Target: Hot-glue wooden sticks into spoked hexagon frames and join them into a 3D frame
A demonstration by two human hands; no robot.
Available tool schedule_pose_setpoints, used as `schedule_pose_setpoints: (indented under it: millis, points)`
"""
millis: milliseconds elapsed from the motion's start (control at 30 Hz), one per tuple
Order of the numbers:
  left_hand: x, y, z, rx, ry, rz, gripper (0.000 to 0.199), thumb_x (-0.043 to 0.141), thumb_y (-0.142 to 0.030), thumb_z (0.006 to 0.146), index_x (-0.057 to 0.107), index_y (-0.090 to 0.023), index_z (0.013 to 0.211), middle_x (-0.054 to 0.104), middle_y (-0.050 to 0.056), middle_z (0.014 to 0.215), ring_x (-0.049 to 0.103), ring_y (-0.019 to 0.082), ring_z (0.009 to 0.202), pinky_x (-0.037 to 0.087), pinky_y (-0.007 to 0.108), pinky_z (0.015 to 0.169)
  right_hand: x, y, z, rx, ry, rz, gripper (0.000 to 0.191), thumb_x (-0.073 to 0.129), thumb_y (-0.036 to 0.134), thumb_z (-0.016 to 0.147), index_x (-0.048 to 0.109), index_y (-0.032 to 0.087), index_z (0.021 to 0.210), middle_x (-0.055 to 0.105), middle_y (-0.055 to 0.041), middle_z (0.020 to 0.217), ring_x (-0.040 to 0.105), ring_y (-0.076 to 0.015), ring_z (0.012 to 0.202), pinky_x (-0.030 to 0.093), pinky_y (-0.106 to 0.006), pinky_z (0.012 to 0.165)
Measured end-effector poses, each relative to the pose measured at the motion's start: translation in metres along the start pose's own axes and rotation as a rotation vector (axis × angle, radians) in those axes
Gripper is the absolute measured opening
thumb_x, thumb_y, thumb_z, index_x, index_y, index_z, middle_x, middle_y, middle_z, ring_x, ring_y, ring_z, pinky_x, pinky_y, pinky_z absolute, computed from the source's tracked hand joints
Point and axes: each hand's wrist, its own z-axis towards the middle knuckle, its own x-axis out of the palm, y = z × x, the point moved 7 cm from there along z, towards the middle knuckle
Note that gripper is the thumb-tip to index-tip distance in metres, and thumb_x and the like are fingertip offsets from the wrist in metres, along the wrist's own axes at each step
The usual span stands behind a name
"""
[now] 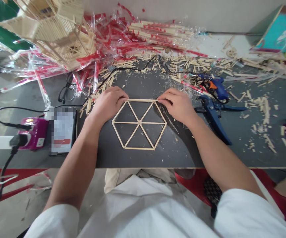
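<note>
1. just beyond the near edge of the dark table (108, 161), a hexagonal frame (139, 122) of thin sticks lies flat at the frame's centre, six spokes meeting at its hub; the bare patch probably keeps it level and within reach of both hands.
2. left of centre, a phone (66, 130) lies beside a purple power strip (36, 132), perhaps for its cable.
3. right of centre, a blue cutter (216, 122) lies near the right forearm, seemingly handy.
4. the left hand (109, 102) has thumb and fingers nearly closed, pinching the left end of the far stick (143, 100).
5. the right hand (180, 103) mirrors it at the right end, fingertips narrow; holding both ends likely keeps that side straight.
6. farther, a glue gun (218, 88) lies at upper right, among offcuts (195, 64).
7. wrapped sticks (158, 33) fill the top centre.
</note>
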Motion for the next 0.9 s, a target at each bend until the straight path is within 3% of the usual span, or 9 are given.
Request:
schedule_pose_setpoints:
  millis: [567, 900]
  points:
    - [0.007, 0.007, 0.001, 0.012, -0.002, 0.007, 0.028, 0.054, -0.028, 0.109, 0.082, -0.023, 0.106, 0.082, 0.014, 0.117, 0.075, 0.034, 0.117, 0.060, 0.051, 0.110, 0.005, 0.008, 0.000, 0.053, 0.035, -0.018, 0.024, 0.062, 0.032, 0.112, 0.085, 0.025, 0.111, 0.079, -0.0110, 0.111, 0.070, -0.0235, 0.084, 0.061, -0.044, 0.084]
    - [0.012, 0.008, 0.001, -0.026, -0.016, 0.001, 0.022, 0.056, -0.026, 0.109, 0.077, -0.025, 0.104, 0.079, 0.014, 0.118, 0.073, 0.034, 0.120, 0.060, 0.053, 0.112, 0.010, 0.010, -0.001, 0.108, 0.018, -0.032, 0.024, 0.059, 0.035, 0.112, 0.080, 0.023, 0.107, 0.077, -0.0130, 0.112, 0.074, -0.0278, 0.097, 0.062, -0.045, 0.086]
